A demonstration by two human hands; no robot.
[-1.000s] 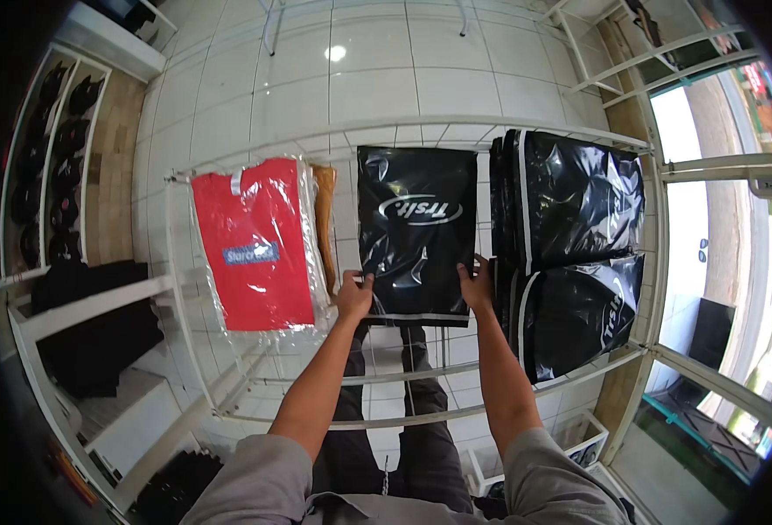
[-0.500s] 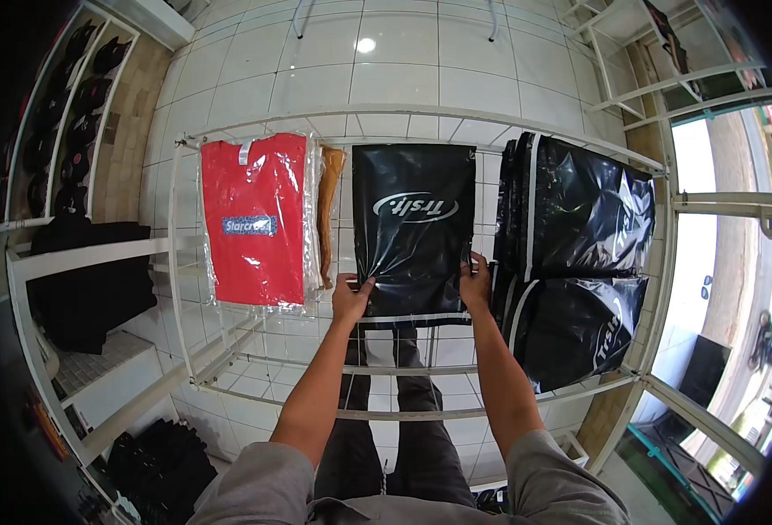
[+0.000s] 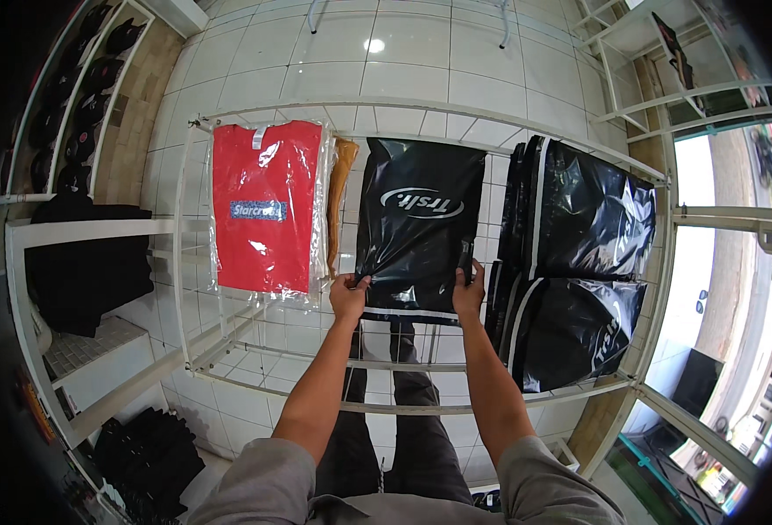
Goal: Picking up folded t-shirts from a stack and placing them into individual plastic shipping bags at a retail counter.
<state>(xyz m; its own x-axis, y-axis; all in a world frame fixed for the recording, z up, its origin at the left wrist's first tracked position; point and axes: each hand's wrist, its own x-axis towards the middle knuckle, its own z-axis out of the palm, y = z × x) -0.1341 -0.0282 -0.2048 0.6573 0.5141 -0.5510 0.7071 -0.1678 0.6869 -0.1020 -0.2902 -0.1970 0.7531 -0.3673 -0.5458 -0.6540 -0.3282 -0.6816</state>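
A black plastic clothing bag point(image 3: 416, 236) with a white oval logo lies over the middle of the white wire rack. Its near end has a pale strip across it. My left hand point(image 3: 348, 297) grips the bag's left edge near that end, thumb on top. At the opposite edge, my right hand point(image 3: 469, 293) pinches the plastic, which creases between the hands. Left of the bag sits a red T-shirt point(image 3: 268, 214) folded in clear plastic, with a mustard-coloured garment point(image 3: 342, 197) beside it. Black bags like the held one point(image 3: 594, 210) lie stacked close to my right hand.
The rack's white metal frame point(image 3: 403, 408) runs between my forearms and legs. A second group of black bags point(image 3: 578, 337) fills its near right corner. Dark caps point(image 3: 101, 74) line a shelf at far left, above black folded clothing point(image 3: 88, 271). Glass and metal framing point(image 3: 718, 214) stand at right.
The held bag has turned slightly, its far end shifting right. My right hand has moved a little nearer and inward along the edge. The whole view has shifted slightly.
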